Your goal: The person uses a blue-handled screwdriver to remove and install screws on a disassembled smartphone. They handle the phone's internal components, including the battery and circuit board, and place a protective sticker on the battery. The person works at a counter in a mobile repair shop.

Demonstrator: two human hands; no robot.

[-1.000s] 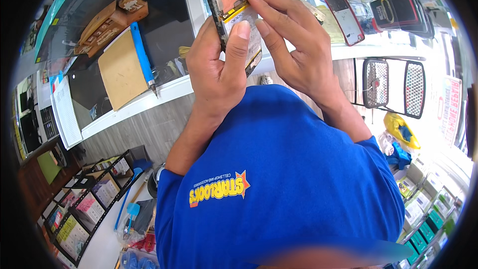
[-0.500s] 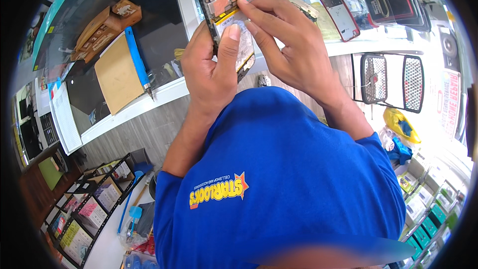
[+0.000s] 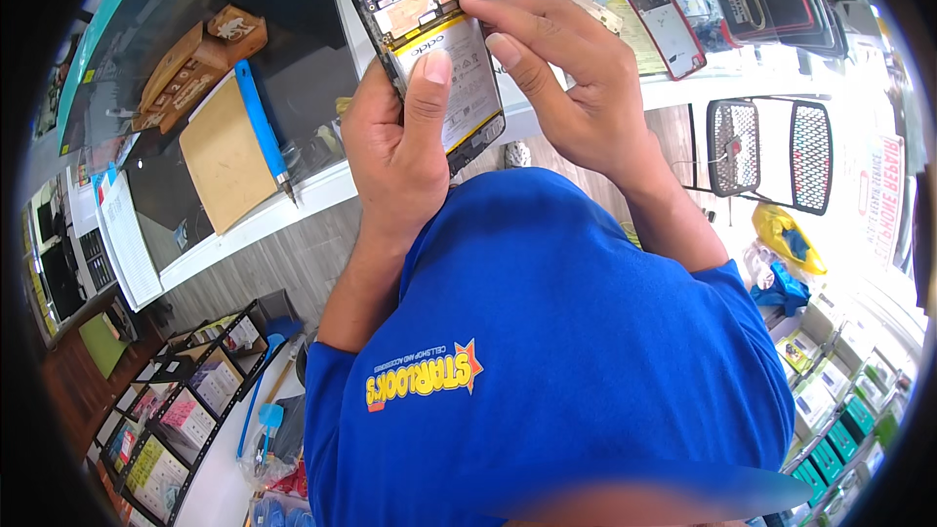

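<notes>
My left hand (image 3: pixel 395 171) holds an opened smartphone (image 3: pixel 488 137) above the counter's near edge, tilted, its back cover off. The left thumb lies across the phone's white, yellow-edged battery (image 3: pixel 464 83); the other left fingers are behind the phone. Above the battery, a circuit board with copper-coloured shields (image 3: pixel 405 12) and camera modules is exposed. At the phone's right edge is my right hand (image 3: pixel 586 78), its index fingertip touching beside the board. The right thumb stands apart from that finger, close to the battery side. Nothing shows between them.
A red-edged phone panel (image 3: pixel 659 20) and a pile of dark phone cases (image 3: pixel 771 5) lie on the counter at right. Left are a wooden block calendar (image 3: pixel 200 63) and a tan pad with a blue edge (image 3: pixel 229 151). A mesh chair (image 3: pixel 737 151) stands beyond the counter edge.
The phone has turned its inside more toward view and shifted slightly left with my left hand. My right thumb has moved off the phone's face to its side.
</notes>
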